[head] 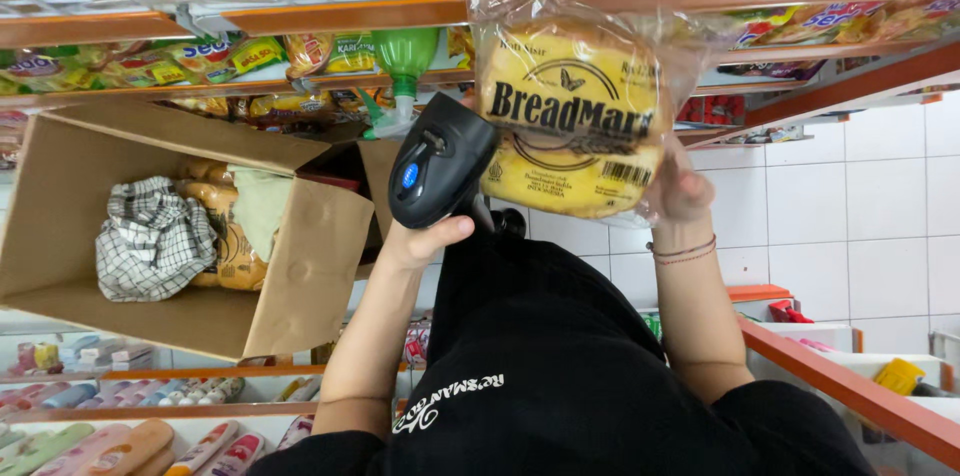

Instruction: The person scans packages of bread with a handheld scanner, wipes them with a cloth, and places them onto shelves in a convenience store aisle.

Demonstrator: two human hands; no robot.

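Open cardboard box (300, 276) blocked frame left, shelf edge (300, 16) closed the top, tiled floor (880, 226) at right lay open.

Open cardboard box (310, 266) holding checked cloth (150, 241); green bottle (405, 61) on shelf.

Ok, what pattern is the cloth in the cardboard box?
The cloth is a black-and-white check, lying in the box; the head view shows it best.

My left hand (425, 236) grips a black barcode scanner (440, 161); my right hand (680, 191) holds a clear-bagged yellow bread loaf (570, 121) just beside it, near the open cardboard box (310, 266).
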